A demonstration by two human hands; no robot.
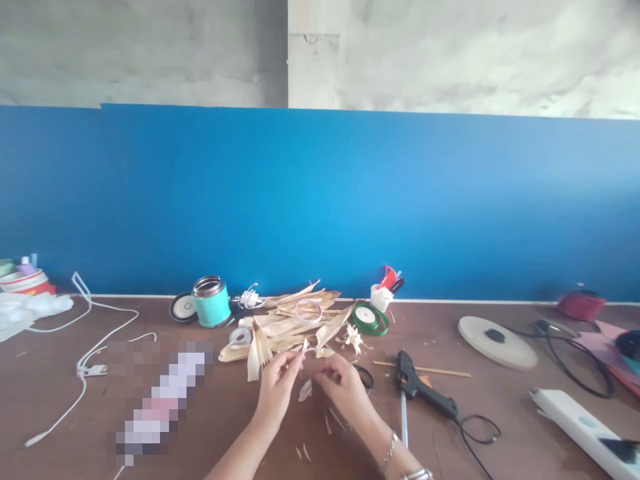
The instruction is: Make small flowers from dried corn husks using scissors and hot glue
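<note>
My left hand (277,388) pinches a small pale piece of dried corn husk (305,347) upright between thumb and fingers. Just across from it, my right hand (344,387) has its fingertips pressed together; whatever is in them is too small to make out. Between the hands a curled husk scrap (305,391) lies on the table. Behind them spreads a pile of dried corn husks (285,327), with a roll of clear tape (241,336) at its left. A husk flower (353,339) lies beyond my right hand, near a spool of green ribbon (367,319).
A black glue gun (425,390) and a wooden stick (445,371) lie to the right, before a pale round disc (497,342) and a white power strip (583,423). A turquoise jar (211,307) and a white cup (381,297) stand at the back. White cables (93,347) trail left.
</note>
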